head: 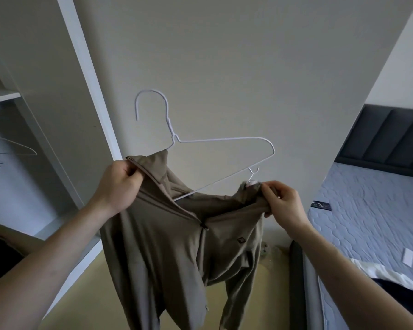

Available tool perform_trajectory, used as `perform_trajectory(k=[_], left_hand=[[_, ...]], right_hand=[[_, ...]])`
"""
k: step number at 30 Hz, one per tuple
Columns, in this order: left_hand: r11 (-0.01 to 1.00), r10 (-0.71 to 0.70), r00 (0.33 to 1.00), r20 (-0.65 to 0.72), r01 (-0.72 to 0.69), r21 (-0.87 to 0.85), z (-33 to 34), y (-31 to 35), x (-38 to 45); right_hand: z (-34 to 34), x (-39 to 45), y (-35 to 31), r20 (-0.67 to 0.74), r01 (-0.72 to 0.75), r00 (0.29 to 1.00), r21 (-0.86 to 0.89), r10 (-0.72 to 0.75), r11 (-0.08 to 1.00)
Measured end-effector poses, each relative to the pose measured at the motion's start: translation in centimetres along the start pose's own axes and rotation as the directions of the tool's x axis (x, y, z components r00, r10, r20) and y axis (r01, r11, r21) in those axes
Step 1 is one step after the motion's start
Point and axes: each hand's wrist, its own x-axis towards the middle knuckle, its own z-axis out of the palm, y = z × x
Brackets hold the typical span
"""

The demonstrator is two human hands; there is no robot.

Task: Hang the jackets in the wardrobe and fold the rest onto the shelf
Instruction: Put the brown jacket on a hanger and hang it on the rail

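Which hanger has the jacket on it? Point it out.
The white wire hanger in front of the wall, partly inside the brown jacket that both hands grip. The hangers in the wardrobe at left are bare.

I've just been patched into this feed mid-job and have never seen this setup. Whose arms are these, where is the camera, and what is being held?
There is no machine here: a person wears one wide-angle camera on the head, looking forward and down, so the arms reaching in are their own. The left hand grips the collar side of a brown jacket. The right hand pinches the jacket's other shoulder. A white wire hanger is partly slipped inside the jacket, its hook free above. On the left stands the open wardrobe, with another hanger inside. On the right is a bed with a bare mattress.
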Motion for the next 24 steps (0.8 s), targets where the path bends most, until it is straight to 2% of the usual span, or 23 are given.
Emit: perform_trajectory(k=[5, 8, 14, 20, 24], left_hand=[[0.999, 0.023, 0.998, -0.065, -0.021, 0.041, 1.9, 0.8, -0.2], [0.996, 0.047, 0.998, -0.045, -0.043, 0.073, 2.6, 0.7, -0.3], [0.999, 0.051, 0.998, -0.036, -0.052, -0.005, 2.8, 0.3, -0.6], [0.997, 0.067, 0.998, -0.022, -0.066, 0.033, 1.7, -0.1, -0.5], [0.995, 0.071, 0.997, -0.029, -0.068, 0.076, 0.6, -0.2, -0.2]], right_hand=[[1.8, -0.5, -2.1, 0.067, 0.118, 0.991, 0.015, -0.119, 0.993], [2.6, -0.5, -1.9, 0.028, 0.133, 0.990, 0.070, -0.135, 0.989], [2.8, 1.2, 0.5, -0.205, -0.079, 0.974, 0.084, 0.095, 0.993], [1.6, 1.9, 3.1, -0.318, -0.218, 0.911, 0.167, 0.262, 0.962], [0.9, 2.4, 3.6, -0.387, -0.296, 0.839, 0.265, 0.383, 0.918]])
